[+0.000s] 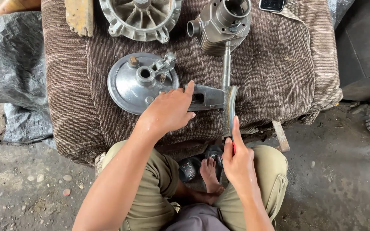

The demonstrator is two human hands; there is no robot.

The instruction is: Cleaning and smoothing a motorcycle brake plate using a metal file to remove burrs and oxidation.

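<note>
From the head cam I see the left hand (170,112) lying palm down on a flat grey metal arm (206,97), fingers curled over its near end, pressing more than gripping; can't tell if the thumb wraps under. That arm's long axis runs left-right across the brown ribbed cloth (270,68), its left end touching the round drum plate (140,83), its right end meeting a thin rod (226,68) and a curved metal strip (231,107) that run top-bottom, i.e. away from me toward the finned cylinder (221,25). So the arm sits straight ahead of the left hand and up-left of the right hand (237,160); left is clearly nearer, already in contact. Right hand is half closed round a small red-handled tool (234,148), index finger stretched out, tip just below the strip's lower end, close but I can't tell if touching. Labels etc: none readable on the parts; a dark phone-like slab (272,4) at the top edge, a yellowish worn block (79,15) top left, a ribbed round cover (140,17) beside it, black sandals w/ pale lettering (189,170) by the bare foot
</note>
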